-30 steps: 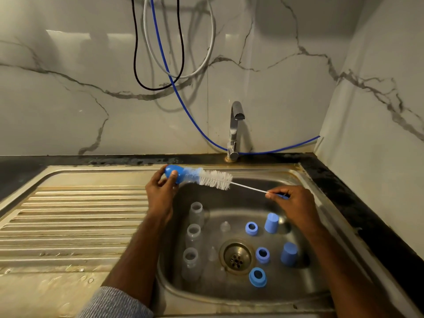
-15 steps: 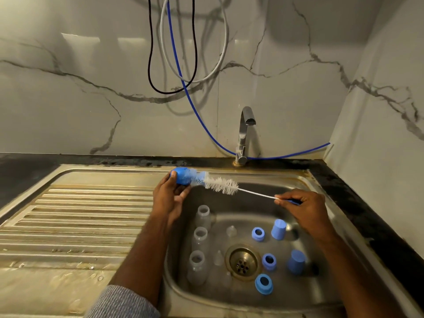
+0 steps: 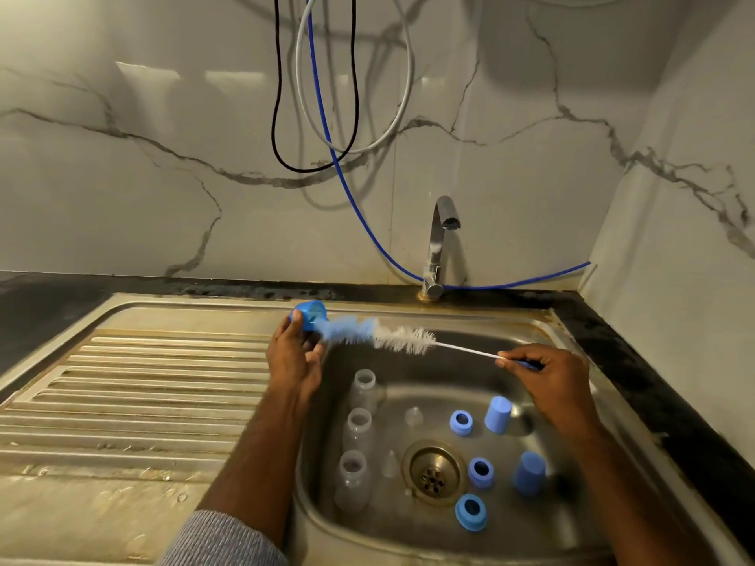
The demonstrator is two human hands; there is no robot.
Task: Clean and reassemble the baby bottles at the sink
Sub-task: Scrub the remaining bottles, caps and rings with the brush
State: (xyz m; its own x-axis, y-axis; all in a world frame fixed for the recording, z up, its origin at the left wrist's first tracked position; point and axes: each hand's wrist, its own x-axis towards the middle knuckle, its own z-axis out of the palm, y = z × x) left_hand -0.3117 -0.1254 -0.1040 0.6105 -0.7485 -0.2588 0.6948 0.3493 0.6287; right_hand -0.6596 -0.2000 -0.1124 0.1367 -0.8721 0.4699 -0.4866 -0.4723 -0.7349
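Note:
My left hand [image 3: 295, 357] grips a blue bottle cap [image 3: 309, 314] over the sink's back left rim, its opening facing right. My right hand [image 3: 545, 377] pinches the thin handle of a bottle brush [image 3: 402, 339]; the brush's blue and white bristles lie just outside the cap's mouth. Three clear bottles [image 3: 359, 428] stand in a column at the left of the sink basin [image 3: 441, 373]. Clear nipples [image 3: 413, 416] sit beside them. Three blue collar rings [image 3: 480, 472] and two blue caps [image 3: 497, 414] lie right of the drain [image 3: 433, 472].
A steel tap [image 3: 439, 243] stands behind the basin. A ribbed drainboard [image 3: 135, 394] stretches to the left. A blue hose [image 3: 367, 222] and black and white cables hang down the marble wall. Dark countertop borders the sink on the right.
The brush has slid out to the right, so its blue bristles now show outside the cap. My left hand has tilted the cap's opening more into view.

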